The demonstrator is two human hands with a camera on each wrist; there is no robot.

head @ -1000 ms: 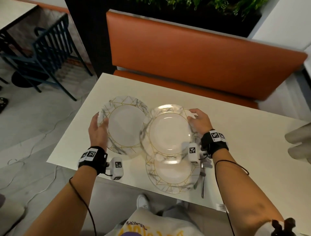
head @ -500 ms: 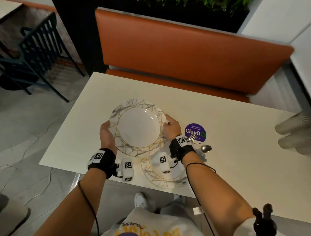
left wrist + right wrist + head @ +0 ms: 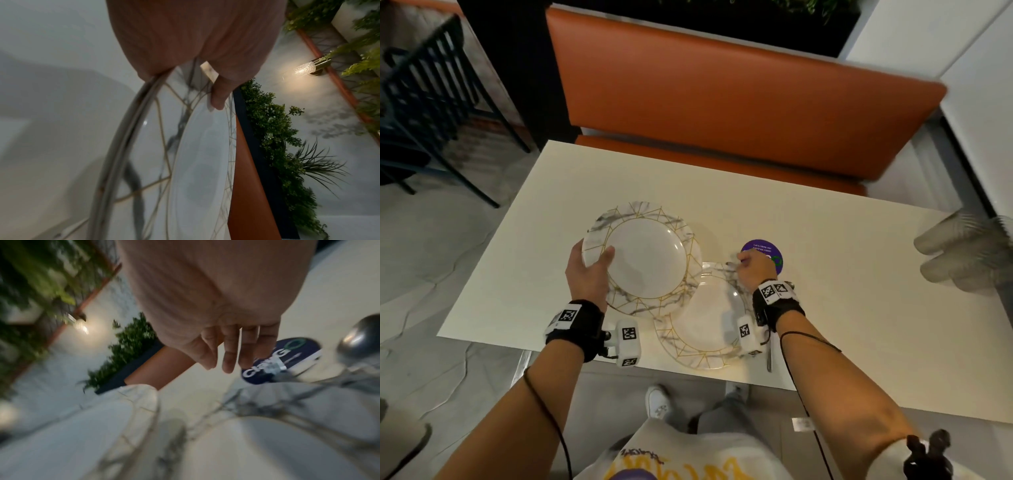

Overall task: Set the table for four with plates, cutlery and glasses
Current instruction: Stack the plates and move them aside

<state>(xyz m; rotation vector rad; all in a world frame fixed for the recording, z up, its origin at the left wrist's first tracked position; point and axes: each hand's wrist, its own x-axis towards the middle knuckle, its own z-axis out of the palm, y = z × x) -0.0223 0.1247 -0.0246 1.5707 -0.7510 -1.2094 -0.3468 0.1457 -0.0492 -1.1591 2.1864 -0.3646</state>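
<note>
Your left hand (image 3: 589, 270) grips the upper plate (image 3: 645, 257) by its rim; your right hand (image 3: 224, 344) hangs with fingers loosely spread over the counter (image 3: 825, 240).

I see bare table (image 3: 842, 308) right of the sticker (image 3: 756, 245); stacked cups (image 3: 962, 253) block its far-right edge.

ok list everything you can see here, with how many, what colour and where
plates: at least two, white marble with gold lines; one in the left hand, one on the table's near edge
cutlery: count unclear, silver, right of the near plate
sticker: one, purple, mid-table
cups: clear stack, far right
table: one, cream
bench: one, orange, behind
chair: one, dark, left
left hand: grips plate rim
right hand: fingers loose, empty
</note>
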